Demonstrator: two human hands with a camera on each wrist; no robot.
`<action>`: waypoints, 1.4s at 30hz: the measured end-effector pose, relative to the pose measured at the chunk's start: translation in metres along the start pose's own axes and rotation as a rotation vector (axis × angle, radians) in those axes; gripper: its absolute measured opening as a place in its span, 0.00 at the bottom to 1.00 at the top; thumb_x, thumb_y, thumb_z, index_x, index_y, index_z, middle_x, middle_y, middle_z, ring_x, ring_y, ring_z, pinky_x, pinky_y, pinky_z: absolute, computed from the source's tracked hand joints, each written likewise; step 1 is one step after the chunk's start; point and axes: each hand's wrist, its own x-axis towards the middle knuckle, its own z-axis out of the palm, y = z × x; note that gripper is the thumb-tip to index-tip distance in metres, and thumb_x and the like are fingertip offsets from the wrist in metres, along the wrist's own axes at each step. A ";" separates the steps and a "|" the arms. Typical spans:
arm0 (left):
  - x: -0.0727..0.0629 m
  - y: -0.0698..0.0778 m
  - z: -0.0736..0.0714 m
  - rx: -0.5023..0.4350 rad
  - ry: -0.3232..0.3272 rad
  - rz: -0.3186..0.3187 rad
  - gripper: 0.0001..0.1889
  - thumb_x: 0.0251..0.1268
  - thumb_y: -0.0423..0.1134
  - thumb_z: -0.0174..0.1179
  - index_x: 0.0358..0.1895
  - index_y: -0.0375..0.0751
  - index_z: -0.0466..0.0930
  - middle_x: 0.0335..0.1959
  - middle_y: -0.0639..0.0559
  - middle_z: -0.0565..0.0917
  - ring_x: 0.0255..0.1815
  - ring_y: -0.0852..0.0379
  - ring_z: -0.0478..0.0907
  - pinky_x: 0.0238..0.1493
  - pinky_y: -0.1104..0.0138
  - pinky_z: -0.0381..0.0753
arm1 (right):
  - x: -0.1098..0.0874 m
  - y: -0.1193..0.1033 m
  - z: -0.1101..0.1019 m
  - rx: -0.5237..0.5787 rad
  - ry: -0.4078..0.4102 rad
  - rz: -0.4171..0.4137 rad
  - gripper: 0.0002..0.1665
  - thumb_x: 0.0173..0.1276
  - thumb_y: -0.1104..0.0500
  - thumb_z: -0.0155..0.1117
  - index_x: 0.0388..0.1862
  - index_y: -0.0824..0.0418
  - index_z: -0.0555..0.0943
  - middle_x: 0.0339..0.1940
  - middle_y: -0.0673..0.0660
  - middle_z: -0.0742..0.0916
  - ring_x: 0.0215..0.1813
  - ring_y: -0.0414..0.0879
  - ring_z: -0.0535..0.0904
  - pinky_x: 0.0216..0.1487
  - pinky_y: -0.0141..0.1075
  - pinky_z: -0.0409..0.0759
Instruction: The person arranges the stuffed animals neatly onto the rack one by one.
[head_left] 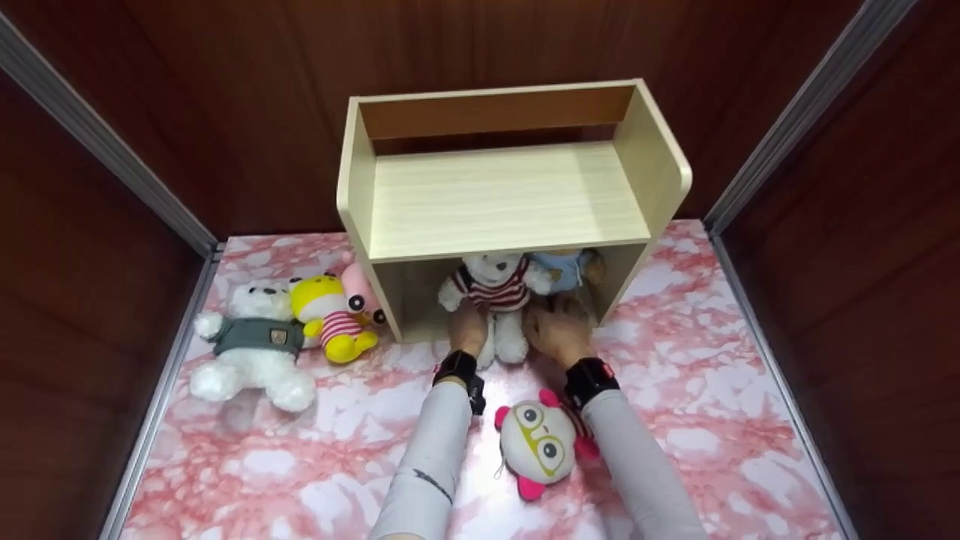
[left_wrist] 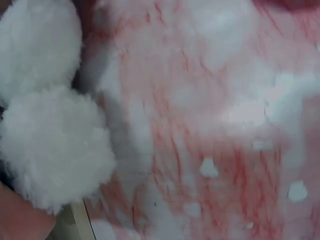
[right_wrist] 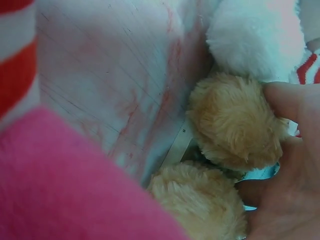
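Observation:
A white teddy bear (head_left: 508, 296) in a red-striped shirt sits at the front of the lower compartment of a wooden shelf, its legs over the front edge. My left hand (head_left: 468, 328) is against its side, fingers largely hidden; in the left wrist view only a bit of skin shows by its fluffy feet (left_wrist: 55, 147). Beside it, partly under the shelf board, sits a brown teddy bear in blue clothing (head_left: 561, 270). My right hand (head_left: 559, 330) holds its leg, thumb and fingers on either side of a furry brown foot (right_wrist: 235, 122) in the right wrist view.
The wooden shelf (head_left: 510, 199) stands against the back wall. Left of it are a white bear in a green shirt (head_left: 259, 341), a yellow striped plush (head_left: 337, 322) and a pink plush (head_left: 358, 289). A plush with yellow glasses (head_left: 536, 442) lies between my forearms.

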 end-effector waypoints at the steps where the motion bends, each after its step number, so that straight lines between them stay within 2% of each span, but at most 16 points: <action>1: 0.001 0.001 -0.001 -0.017 0.003 0.004 0.14 0.74 0.39 0.60 0.44 0.26 0.80 0.38 0.30 0.86 0.42 0.30 0.84 0.46 0.45 0.82 | 0.002 0.001 -0.001 0.007 -0.032 0.011 0.15 0.69 0.52 0.68 0.49 0.60 0.85 0.47 0.73 0.83 0.48 0.72 0.79 0.44 0.62 0.79; 3: 0.002 0.002 -0.006 -0.112 -0.013 -0.013 0.15 0.73 0.38 0.60 0.49 0.25 0.79 0.43 0.30 0.85 0.47 0.30 0.83 0.51 0.45 0.81 | 0.005 0.002 -0.003 0.024 -0.125 0.044 0.17 0.72 0.51 0.65 0.53 0.59 0.84 0.51 0.75 0.82 0.53 0.73 0.78 0.49 0.64 0.78; 7: -0.002 -0.002 -0.020 -0.403 -0.112 -0.085 0.23 0.72 0.36 0.60 0.62 0.22 0.72 0.56 0.29 0.81 0.61 0.33 0.78 0.66 0.48 0.75 | 0.007 0.002 -0.003 0.047 -0.289 0.109 0.19 0.77 0.48 0.61 0.58 0.56 0.83 0.60 0.77 0.78 0.60 0.75 0.74 0.54 0.67 0.76; 11: -0.019 -0.012 -0.029 -0.559 -0.182 -0.071 0.34 0.71 0.36 0.62 0.73 0.20 0.60 0.69 0.25 0.71 0.73 0.33 0.67 0.76 0.49 0.64 | 0.003 0.001 -0.002 0.036 -0.287 0.099 0.17 0.76 0.48 0.63 0.55 0.55 0.84 0.60 0.77 0.78 0.60 0.76 0.75 0.53 0.68 0.77; 14: -0.035 -0.025 -0.035 -0.616 -0.211 -0.006 0.40 0.72 0.34 0.62 0.77 0.18 0.50 0.75 0.22 0.62 0.77 0.30 0.59 0.78 0.47 0.59 | 0.000 0.001 -0.001 0.032 -0.232 0.067 0.17 0.73 0.48 0.65 0.54 0.56 0.85 0.57 0.78 0.80 0.57 0.76 0.76 0.49 0.68 0.78; 17: -0.054 -0.040 -0.046 -0.659 -0.254 0.020 0.40 0.74 0.32 0.61 0.77 0.17 0.48 0.76 0.20 0.59 0.78 0.27 0.57 0.78 0.45 0.58 | 0.000 0.000 -0.001 0.045 -0.236 0.063 0.18 0.73 0.48 0.65 0.55 0.56 0.84 0.57 0.78 0.80 0.57 0.76 0.76 0.49 0.68 0.78; 22: -0.079 -0.059 -0.070 -0.589 -0.331 -0.014 0.32 0.76 0.36 0.59 0.74 0.20 0.60 0.72 0.22 0.66 0.74 0.27 0.64 0.75 0.43 0.63 | 0.003 0.003 -0.005 0.049 -0.297 0.104 0.18 0.75 0.46 0.63 0.54 0.55 0.84 0.60 0.78 0.78 0.60 0.76 0.74 0.51 0.68 0.77; 25: -0.085 -0.063 -0.089 -0.547 -0.327 0.019 0.25 0.75 0.33 0.59 0.69 0.22 0.69 0.70 0.25 0.70 0.70 0.29 0.69 0.72 0.43 0.68 | 0.004 0.007 -0.009 0.037 -0.305 0.126 0.18 0.75 0.46 0.63 0.56 0.54 0.84 0.61 0.77 0.78 0.61 0.75 0.73 0.51 0.69 0.77; 29: -0.083 -0.065 -0.125 -0.487 -0.249 0.079 0.18 0.71 0.27 0.61 0.62 0.28 0.79 0.63 0.32 0.79 0.63 0.34 0.77 0.65 0.45 0.77 | 0.004 0.013 -0.014 0.052 -0.335 0.126 0.19 0.76 0.47 0.62 0.59 0.54 0.83 0.63 0.76 0.77 0.64 0.76 0.72 0.55 0.70 0.75; 32: -0.074 -0.068 -0.154 -0.483 -0.133 0.126 0.15 0.68 0.24 0.60 0.55 0.31 0.84 0.53 0.36 0.85 0.52 0.41 0.82 0.55 0.54 0.84 | 0.004 0.016 -0.019 0.063 -0.393 0.140 0.21 0.78 0.47 0.60 0.62 0.54 0.81 0.67 0.75 0.75 0.67 0.77 0.69 0.61 0.72 0.71; 34: -0.066 -0.073 -0.175 -0.481 -0.028 0.079 0.16 0.66 0.20 0.59 0.56 0.27 0.82 0.54 0.32 0.83 0.53 0.39 0.80 0.58 0.53 0.82 | 0.005 0.019 -0.021 0.060 -0.421 0.145 0.22 0.78 0.46 0.58 0.63 0.54 0.81 0.68 0.76 0.74 0.68 0.77 0.68 0.61 0.72 0.70; 36: -0.056 -0.082 -0.197 -0.477 0.136 0.043 0.15 0.65 0.19 0.58 0.54 0.24 0.81 0.57 0.29 0.79 0.55 0.38 0.78 0.59 0.54 0.81 | 0.007 0.020 -0.022 0.057 -0.428 0.142 0.22 0.77 0.46 0.59 0.63 0.54 0.81 0.69 0.77 0.74 0.69 0.77 0.68 0.61 0.72 0.71; 38: -0.046 -0.095 -0.223 -0.426 0.280 0.002 0.13 0.66 0.19 0.58 0.53 0.23 0.80 0.64 0.28 0.73 0.61 0.35 0.75 0.62 0.48 0.78 | 0.008 0.019 -0.021 0.064 -0.428 0.127 0.21 0.77 0.45 0.59 0.62 0.54 0.82 0.69 0.77 0.74 0.69 0.77 0.68 0.60 0.72 0.71; 39: -0.042 -0.103 -0.238 -0.351 0.311 -0.064 0.14 0.68 0.22 0.59 0.55 0.25 0.80 0.68 0.29 0.69 0.66 0.34 0.72 0.65 0.46 0.76 | 0.009 0.018 -0.019 0.067 -0.430 0.117 0.21 0.77 0.45 0.59 0.61 0.54 0.82 0.69 0.77 0.74 0.68 0.77 0.68 0.60 0.72 0.71; 41: -0.034 -0.121 -0.266 -0.200 0.375 -0.089 0.12 0.70 0.27 0.60 0.54 0.28 0.82 0.72 0.29 0.67 0.70 0.33 0.68 0.67 0.44 0.73 | 0.008 0.014 -0.018 0.080 -0.453 0.111 0.22 0.77 0.45 0.59 0.62 0.54 0.81 0.70 0.77 0.73 0.69 0.78 0.66 0.62 0.72 0.70; 42: -0.031 -0.131 -0.279 -0.122 0.356 -0.143 0.15 0.72 0.30 0.59 0.58 0.30 0.81 0.76 0.28 0.61 0.76 0.32 0.60 0.74 0.39 0.62 | 0.008 0.013 -0.017 0.084 -0.470 0.111 0.22 0.78 0.45 0.58 0.63 0.53 0.81 0.71 0.77 0.72 0.70 0.78 0.66 0.63 0.73 0.69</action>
